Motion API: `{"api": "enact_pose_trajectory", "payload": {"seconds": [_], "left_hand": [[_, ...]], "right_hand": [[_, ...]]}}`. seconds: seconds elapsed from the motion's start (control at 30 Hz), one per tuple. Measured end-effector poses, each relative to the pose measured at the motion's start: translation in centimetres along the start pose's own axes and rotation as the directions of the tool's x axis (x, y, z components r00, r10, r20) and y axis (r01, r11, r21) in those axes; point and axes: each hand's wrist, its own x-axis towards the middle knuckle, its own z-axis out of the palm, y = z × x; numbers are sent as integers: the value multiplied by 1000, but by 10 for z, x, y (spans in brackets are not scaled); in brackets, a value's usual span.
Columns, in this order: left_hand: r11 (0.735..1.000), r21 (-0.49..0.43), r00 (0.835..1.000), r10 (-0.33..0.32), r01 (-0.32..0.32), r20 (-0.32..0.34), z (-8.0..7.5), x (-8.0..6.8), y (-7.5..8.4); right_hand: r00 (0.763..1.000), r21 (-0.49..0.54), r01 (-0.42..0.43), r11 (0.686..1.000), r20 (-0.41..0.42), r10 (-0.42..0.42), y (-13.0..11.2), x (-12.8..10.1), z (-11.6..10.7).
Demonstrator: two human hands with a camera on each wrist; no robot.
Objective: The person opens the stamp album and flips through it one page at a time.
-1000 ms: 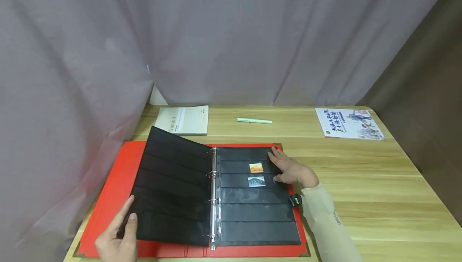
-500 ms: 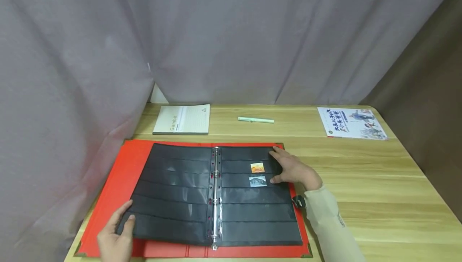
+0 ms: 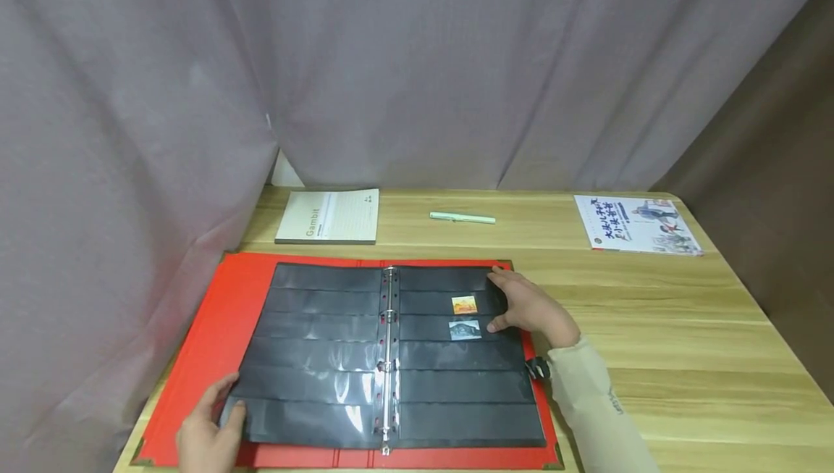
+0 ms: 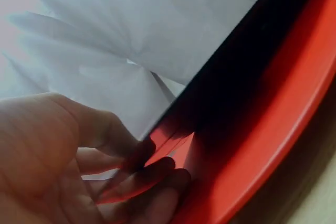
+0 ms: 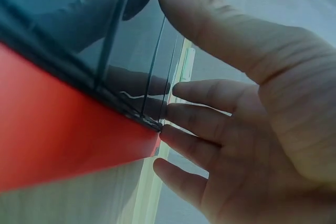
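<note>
The person's right arm wears a long, pale cream fabric sleeve (image 3: 589, 408) reaching to the wrist, loosely creased along its length; a small line of dark lettering runs near its outer edge, too small to read; a small black strap-mounted device (image 3: 537, 367) sits at the cuff; the bare right hand (image 3: 534, 308) shows beyond it; the bare left hand (image 3: 208, 433) shows no sleeve, with short, unpainted nails.

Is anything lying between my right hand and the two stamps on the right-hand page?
Nothing visible. The right hand rests on the page's outer edge, and only bare black page lies between its fingers and the orange stamp and the grey stamp.
</note>
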Motion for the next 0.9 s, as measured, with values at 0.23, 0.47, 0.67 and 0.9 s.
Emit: {"api": "enact_pose_trajectory", "payload": {"seconds": [0.23, 0.47, 0.67, 0.9], "left_hand": [[991, 129, 997, 25, -35, 77, -4, 1, -3], [986, 156, 988, 41, -65, 148, -8, 2, -5], [967, 147, 974, 192, -208, 118, -6, 1, -9], [953, 154, 962, 241, -260, 129, 3, 6, -5]], "right_hand": [[1000, -6, 11, 1000, -19, -11, -1, 1, 0], [999, 0, 16, 1000, -46, -16, 0, 0, 3], [998, 0, 3, 1000, -65, -3, -1, -1, 6], [997, -4, 5, 1000, -75, -5, -2, -3, 5]]}}
